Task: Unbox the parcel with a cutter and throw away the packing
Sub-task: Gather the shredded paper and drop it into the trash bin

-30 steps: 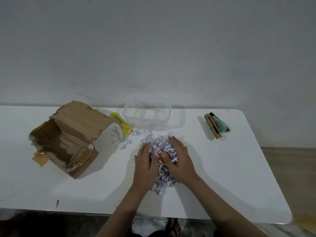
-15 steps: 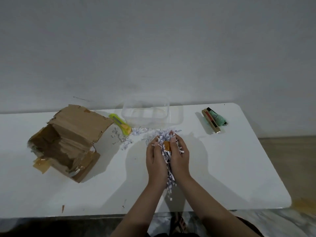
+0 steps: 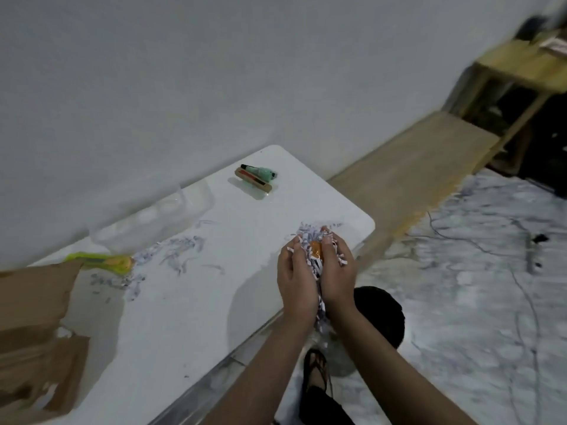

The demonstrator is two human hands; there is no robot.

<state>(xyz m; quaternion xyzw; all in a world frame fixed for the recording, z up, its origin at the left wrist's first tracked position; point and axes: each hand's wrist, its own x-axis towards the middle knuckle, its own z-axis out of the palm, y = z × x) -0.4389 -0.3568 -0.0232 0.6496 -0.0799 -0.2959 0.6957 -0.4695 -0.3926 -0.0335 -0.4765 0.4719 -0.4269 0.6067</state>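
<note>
Shredded paper packing (image 3: 316, 265) with an orange scrap in it is clutched between the left hand (image 3: 296, 283) and right hand (image 3: 337, 279), fingers curled round it, above the white bench's (image 3: 171, 320) right edge. Loose shreds (image 3: 175, 253) lie by the yellow-green cutter (image 3: 101, 260). The opened cardboard parcel (image 3: 30, 326) sits far left.

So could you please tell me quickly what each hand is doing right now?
Left hand: curled round the shredded paper packing.
Right hand: curled round the same bundle, from the other side.
</note>
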